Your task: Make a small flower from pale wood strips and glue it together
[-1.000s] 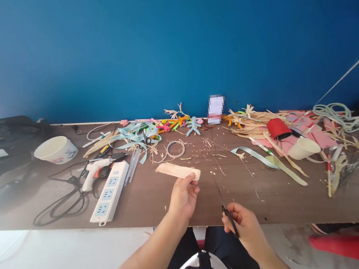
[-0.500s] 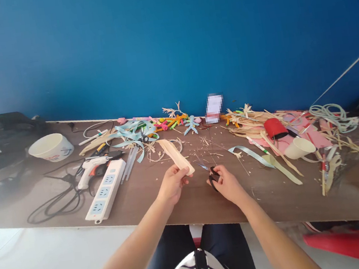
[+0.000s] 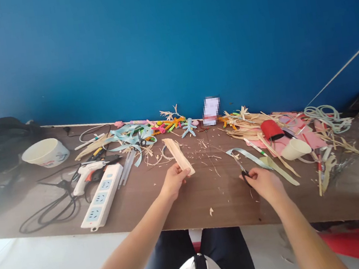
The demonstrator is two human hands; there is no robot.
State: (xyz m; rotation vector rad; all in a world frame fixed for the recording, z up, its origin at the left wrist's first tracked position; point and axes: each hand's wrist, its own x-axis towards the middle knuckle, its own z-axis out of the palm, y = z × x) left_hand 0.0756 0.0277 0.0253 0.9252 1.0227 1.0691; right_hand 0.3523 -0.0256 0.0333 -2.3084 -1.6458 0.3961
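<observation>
Pinched in my left hand is the near end of a pale, flat strip that looks like dried husk. It slants up and away over the middle of the table. My right hand is closed round the black handles of a pair of scissors, farther right. Their blades point away from me, near a light blue ribbon. The strip and the scissors are well apart. Small pale scraps lie on the tabletop between my hands.
On the left are a white power strip, a glue gun, clear glue sticks and a white tub. Tangled blue ribbon and colourful pipe-cleaner pieces line the back. A red roll and paper cup lie right.
My right hand has moved right with the scissors, away from the strip. The left hand keeps its hold on the strip, and a curled scrap now shows near the table's front edge.
</observation>
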